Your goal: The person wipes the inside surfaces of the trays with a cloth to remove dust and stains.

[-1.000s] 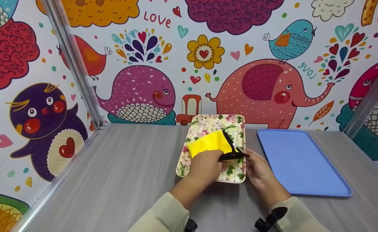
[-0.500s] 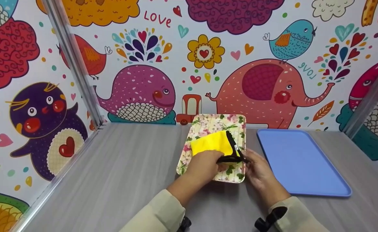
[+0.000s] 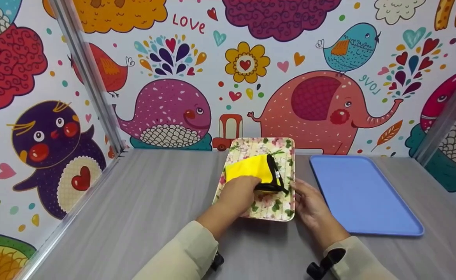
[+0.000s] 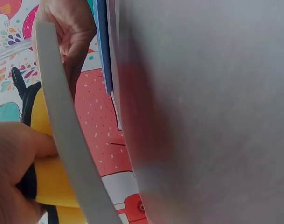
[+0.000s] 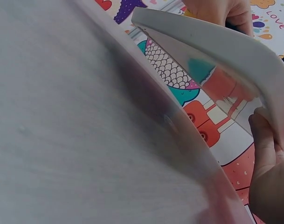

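Observation:
A floral tray (image 3: 265,208) with a pale rim is held off the table, slightly tilted. My right hand (image 3: 311,204) grips its right edge; in the right wrist view, the fingers of that hand (image 5: 270,175) lie at the tray's rim and underside (image 5: 211,39). On the tray's upper face lies a folded yellow cloth (image 3: 249,168) with black edging and a small black loop. My left hand (image 3: 237,196) holds the cloth near its black-edged lower side, pressed against the tray. In the left wrist view, part of the yellow cloth (image 4: 51,177) shows behind the tray's side.
A blue tray (image 3: 368,198) lies flat on the grey table (image 3: 134,217) to the right. Behind the table stands a wall panel (image 3: 235,105) with cartoon animals. A metal corner post (image 3: 92,85) rises at the left.
My left hand has drawn the cloth to the left and slightly up across the floral tray, and the black loop has moved away from my right fingers. The right hand stays at the tray's edge.

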Tool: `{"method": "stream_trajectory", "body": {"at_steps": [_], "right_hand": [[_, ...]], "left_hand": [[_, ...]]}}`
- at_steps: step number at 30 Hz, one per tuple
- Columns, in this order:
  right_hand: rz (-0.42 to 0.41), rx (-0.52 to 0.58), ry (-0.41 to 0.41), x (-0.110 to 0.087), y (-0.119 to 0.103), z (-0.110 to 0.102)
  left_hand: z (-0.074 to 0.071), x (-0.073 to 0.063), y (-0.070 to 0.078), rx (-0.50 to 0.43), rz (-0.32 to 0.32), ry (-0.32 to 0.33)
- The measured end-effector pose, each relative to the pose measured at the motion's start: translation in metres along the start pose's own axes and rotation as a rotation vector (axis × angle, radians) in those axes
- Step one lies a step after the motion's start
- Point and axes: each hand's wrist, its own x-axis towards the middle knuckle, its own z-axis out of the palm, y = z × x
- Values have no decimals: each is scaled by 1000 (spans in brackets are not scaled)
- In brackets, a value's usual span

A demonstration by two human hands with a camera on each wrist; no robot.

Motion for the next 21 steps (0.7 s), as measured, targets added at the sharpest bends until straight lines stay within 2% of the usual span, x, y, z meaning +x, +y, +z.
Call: {"method": "stream_trajectory", "body": {"at_steps": [5,10,16,21], "right_hand": [[4,-5,-2,1,0,0],[4,4,-7,1,1,1],[12,10,-19,-1,1,1],[9,1,-50,-1,1,0]], "left_hand": [[-2,4,-3,-37,-64,-30],[-3,8,-7,-44,-59,-20],[-7,15,-10,-58,-94,-47],[-13,24,-14,-17,-104,-47]]}}
